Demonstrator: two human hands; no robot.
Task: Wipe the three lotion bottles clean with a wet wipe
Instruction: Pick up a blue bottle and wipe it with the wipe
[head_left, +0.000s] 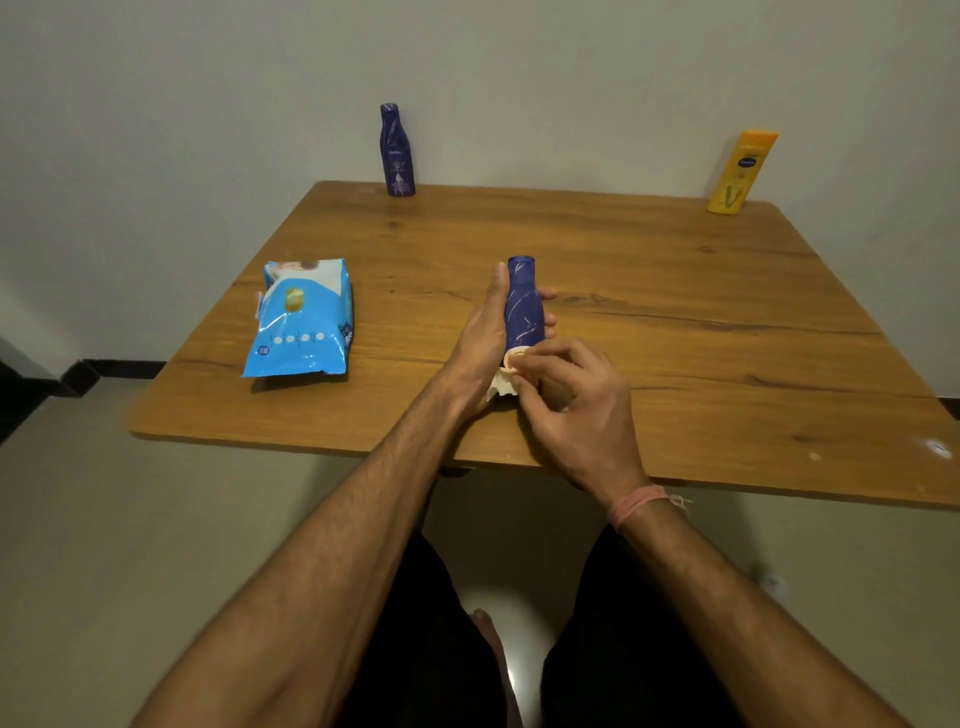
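Wooden table (675, 322): a brown, grained top filled the middle of the view, its far edge against a pale wall.
Held bottle (523, 306): dark blue with pale streaks on its side, it stood near the middle of the table toward the near edge, cap end up and leaning slightly away from the camera.
Left hand (480, 338): it was wrapped around the held bottle from the left, thumb lying up along the side and fingertips showing past the right side, gripping it firmly.
Right hand (576, 400): its fingers were curled closed on the wipe, pressing it against the lower part of the held bottle.
Wipe (506, 376): white and crumpled, it sat at the base of the held bottle between the two hands, partly hidden by the fingers.
Far bottle (397, 150): a second dark blue one stood upright at the far edge of the table, left of centre, well apart from the hands.
Yellow bottle (740, 174): it stood upright at the far right corner, touching nothing else.
Wipe pack (301, 317): a blue and white soft packet lay flat on the left part of the table, near the left hand but not touching it.
Wrist thread (639, 504): a pink band circled the right wrist.
Person: bare forearms reached in from the bottom of the view, with dark-clothed legs below the table edge.
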